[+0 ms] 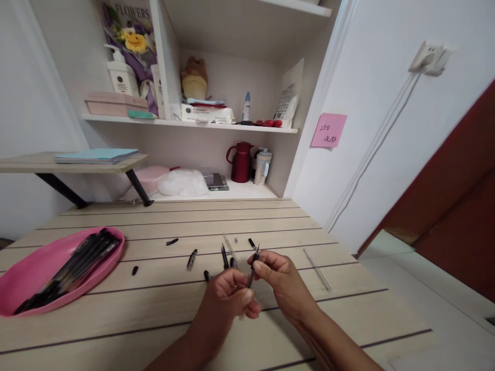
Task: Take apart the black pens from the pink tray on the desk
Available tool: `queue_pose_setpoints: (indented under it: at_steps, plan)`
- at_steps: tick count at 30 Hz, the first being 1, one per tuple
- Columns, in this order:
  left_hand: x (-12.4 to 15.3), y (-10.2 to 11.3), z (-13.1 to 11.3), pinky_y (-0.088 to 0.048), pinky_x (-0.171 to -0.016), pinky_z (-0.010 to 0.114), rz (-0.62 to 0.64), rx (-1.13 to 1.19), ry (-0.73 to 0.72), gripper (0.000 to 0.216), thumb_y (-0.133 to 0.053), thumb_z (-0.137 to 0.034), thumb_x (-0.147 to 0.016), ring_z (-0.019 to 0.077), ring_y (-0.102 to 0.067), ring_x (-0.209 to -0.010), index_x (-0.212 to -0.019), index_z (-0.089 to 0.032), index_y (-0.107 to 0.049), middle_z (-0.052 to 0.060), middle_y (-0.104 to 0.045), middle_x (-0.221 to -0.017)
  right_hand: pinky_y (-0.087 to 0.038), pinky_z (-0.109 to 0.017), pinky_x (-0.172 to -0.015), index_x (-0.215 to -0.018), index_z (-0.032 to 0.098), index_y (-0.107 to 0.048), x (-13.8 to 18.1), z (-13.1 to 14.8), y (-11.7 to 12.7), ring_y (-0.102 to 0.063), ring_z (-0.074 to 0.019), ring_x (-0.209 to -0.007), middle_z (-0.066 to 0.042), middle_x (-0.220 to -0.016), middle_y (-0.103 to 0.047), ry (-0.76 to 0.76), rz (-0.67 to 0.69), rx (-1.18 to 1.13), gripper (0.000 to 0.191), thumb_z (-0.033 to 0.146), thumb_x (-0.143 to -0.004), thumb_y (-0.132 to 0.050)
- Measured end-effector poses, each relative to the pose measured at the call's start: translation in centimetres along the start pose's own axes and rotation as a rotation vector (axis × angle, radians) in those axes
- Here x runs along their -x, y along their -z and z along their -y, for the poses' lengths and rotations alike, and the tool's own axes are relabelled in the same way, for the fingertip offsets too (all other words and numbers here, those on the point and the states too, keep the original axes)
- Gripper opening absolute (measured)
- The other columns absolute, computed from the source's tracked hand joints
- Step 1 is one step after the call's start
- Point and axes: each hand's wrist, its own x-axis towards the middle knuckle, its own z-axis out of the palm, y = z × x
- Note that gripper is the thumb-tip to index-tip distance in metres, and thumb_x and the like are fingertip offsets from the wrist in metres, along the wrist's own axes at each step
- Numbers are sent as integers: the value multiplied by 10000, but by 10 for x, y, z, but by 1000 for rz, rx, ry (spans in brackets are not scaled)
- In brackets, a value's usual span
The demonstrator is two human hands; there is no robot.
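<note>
A slim pen refill with a dark, pointed tip slants upward between my two hands. My left hand pinches its lower part with thumb and fingers, and a pale end shows beneath them. Near the tip, my right hand is closed around a black grip piece on the same refill. Just beyond my hands lie black pen refills, a clear pen tube, a small metal tip and a black grip sleeve. Another clear tube rests to the right.
A pink tray full of black pens stands at left. Pen caps and small black parts are scattered between it and my hands. Behind the slatted table rise shelves with a red jug; a raised stand is back left.
</note>
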Motion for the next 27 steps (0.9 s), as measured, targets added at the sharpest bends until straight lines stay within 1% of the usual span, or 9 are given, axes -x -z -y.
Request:
queue_pose_setpoints:
  at_steps: [4, 7, 10, 12, 15, 18, 20, 24, 27]
  plan:
    - [-1, 2, 3, -439, -531, 262, -42, -34, -46, 195, -646, -236, -623, 130, -575, -490, -717, -149, -499, -3, -592, -535, -363, -208, -591, -674, 145, -574, 0, -4, -6, -466, -92, -616, 16, -652, -557, 15, -27, 48, 160, 297, -681, -625]
    - [-3, 6, 5, -451, -549, 273, -30, -15, -12, 226, -667, -239, -604, 144, -598, -530, -709, -159, -484, -25, -563, -575, -370, -219, -582, -601, 152, -509, -1, -7, -9, -474, -101, -605, 13, -638, -554, 35, -13, 109, 211, 319, -684, -608]
    - [-4, 8, 0, -450, -595, 283, -3, 17, 56, 231, -666, -250, -615, 154, -613, -600, -736, -159, -491, -9, -580, -643, -395, -238, -596, -695, 154, -547, -2, -5, -1, -507, -121, -620, -2, -656, -572, 35, 43, 220, 216, 369, -714, -556]
    - [-3, 9, -5, -442, -637, 287, 1, 48, 72, 221, -655, -258, -632, 155, -614, -649, -767, -154, -513, 14, -601, -691, -414, -265, -624, -876, 163, -562, -4, 2, 16, -538, -144, -666, -25, -727, -603, 42, 48, 368, 280, 403, -759, -479]
    - [-3, 13, -13, -431, -659, 285, 10, 103, 64, 227, -639, -279, -656, 161, -609, -697, -816, -148, -544, 41, -616, -737, -400, -293, -671, -857, 190, -579, -8, 13, 58, -556, -182, -765, -49, -827, -622, 100, -76, 875, 259, 392, -777, -438]
    - [-3, 19, -17, -430, -671, 294, 28, 141, 41, 241, -614, -296, -684, 168, -606, -725, -866, -150, -555, 59, -623, -771, -375, -317, -620, -881, 175, -576, -11, 11, 106, -570, -235, -779, -100, -865, -622, -80, -264, 1438, 280, 384, -777, -422]
    - [-3, 24, -21, -434, -677, 299, 29, 146, 28, 246, -604, -297, -694, 172, -607, -739, -886, -152, -556, 63, -625, -787, -367, -331, -606, -847, 147, -570, -12, 1, 133, -572, -277, -806, -136, -847, -617, -218, -307, 1671, 287, 381, -773, -422]
    - [-4, 38, -34, -445, -650, 278, -25, 134, -3, 235, -609, -278, -692, 166, -614, -725, -879, -144, -562, 57, -624, -788, -355, -334, -582, -760, 150, -553, -10, -21, 159, -584, -294, -787, -137, -831, -625, -353, -195, 1787, 223, 333, -765, -426]
    - [-7, 50, -49, -452, -621, 257, -93, 130, -50, 249, -625, -260, -679, 156, -617, -705, -889, -142, -563, 53, -629, -779, -336, -311, -567, -734, 141, -560, -14, -25, 151, -588, -285, -790, -143, -840, -632, -354, -163, 1767, 175, 243, -749, -419]
